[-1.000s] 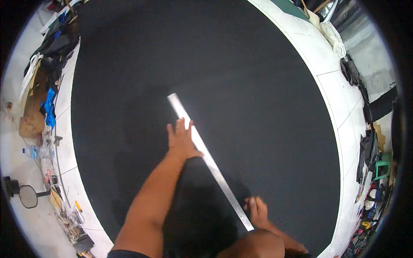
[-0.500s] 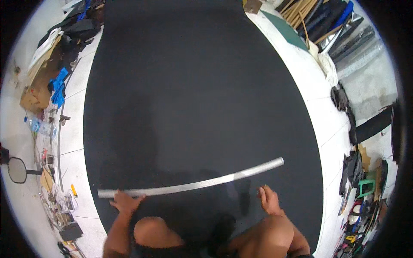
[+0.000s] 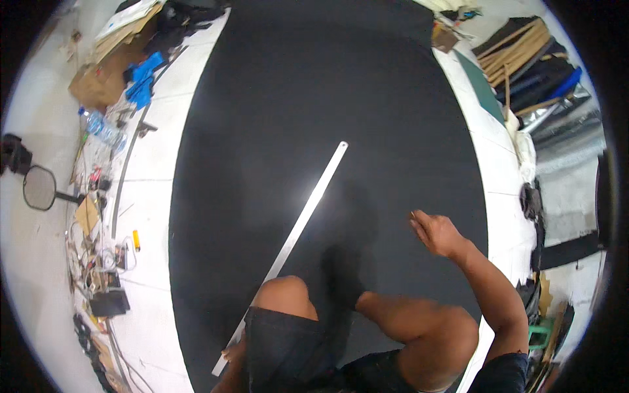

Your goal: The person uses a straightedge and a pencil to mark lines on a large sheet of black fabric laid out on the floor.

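A large sheet of black matte material (image 3: 314, 98) covers the white tiled floor (image 3: 157, 170) and fills the middle of the view; its left edge runs from the top centre down to the lower left, and its right edge curves down past the right hand. The upper half of the sheet lies bare, and so does the stretch between the ruler and the left edge. Clutter lines the floor outside both edges: flattened brown cardboard (image 3: 98, 78) and blue cloth (image 3: 143, 77) at upper left, a round black-framed mirror on a stand (image 3: 39, 187) at left, and stacked wooden strips (image 3: 511, 49) at upper right.

The person kneels on the sheet, bare knees at the lower centre. The right hand (image 3: 438, 233) reaches out to the right of the knees, arm extended, fingers loosely curled and gripping nothing; whether it rests on the sheet cannot be told. The left hand (image 3: 233, 352) is mostly hidden behind the left knee, touching the near end of the ruler; its finger state cannot be told.

The long flat silver metal ruler (image 3: 303, 216) lies flat on the sheet. Its long axis runs diagonally, from the near end at lower left to the far end pointing up and right toward the sheet's centre.
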### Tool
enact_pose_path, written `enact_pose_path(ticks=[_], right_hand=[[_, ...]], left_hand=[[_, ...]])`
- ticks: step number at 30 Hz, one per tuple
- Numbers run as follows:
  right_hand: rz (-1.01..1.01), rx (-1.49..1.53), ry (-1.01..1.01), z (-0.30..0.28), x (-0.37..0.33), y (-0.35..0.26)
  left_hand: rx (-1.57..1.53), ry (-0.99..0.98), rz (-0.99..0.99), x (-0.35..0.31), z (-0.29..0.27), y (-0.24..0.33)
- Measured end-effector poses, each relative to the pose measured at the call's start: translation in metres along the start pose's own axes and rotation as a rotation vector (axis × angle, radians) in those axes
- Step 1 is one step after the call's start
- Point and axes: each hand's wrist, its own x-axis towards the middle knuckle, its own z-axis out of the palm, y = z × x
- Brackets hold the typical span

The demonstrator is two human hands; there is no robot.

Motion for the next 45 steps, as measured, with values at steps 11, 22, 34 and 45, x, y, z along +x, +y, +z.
enact_pose_path(ticks=[11, 22, 34, 45], right_hand=[[-0.451, 0.065, -0.217, 0.182, 0.218, -0.072], [-0.577, 0.08, -0.575, 0.219, 0.261, -0.085], [-0.965, -0.029, -0.122, 0.258, 0.373, -0.204], [-1.029, -0.25, -0.018, 0.266, 0.396, -0.343]], left_hand=[[-0.228, 0.091, -0.208, -0.008, 0.019, -0.006], [-0.412, 0.097, -0.379, -0.018, 0.02, 0.008], [-0.429, 0.418, -0.28, -0.019, 0.042, -0.039], [-0.365, 0.583, -0.114, 0.033, 0.011, -0.106]])
